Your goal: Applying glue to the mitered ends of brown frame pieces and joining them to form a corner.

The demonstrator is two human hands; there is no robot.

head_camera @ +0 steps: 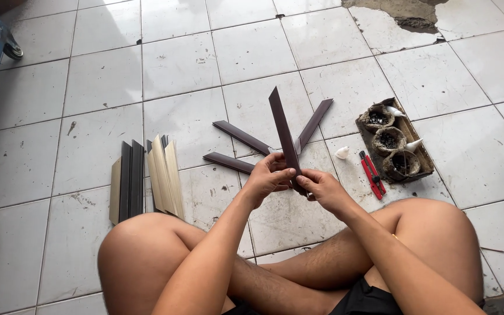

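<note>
The tiled floor [100,76] bore stacked strips [144,178] and a tray of pots [396,142]. Over crossed legs, the left hand [265,179] and right hand [321,188] both gripped a dark strip [283,131] upright. Steadying its base with firm, close fingers seemed wise.

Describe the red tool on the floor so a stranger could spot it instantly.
Start at the dark tray of three grimy round pots on the white tiled floor. The red utility knife lies just beside it, near the person's knee. It is the only red thing there.
</note>
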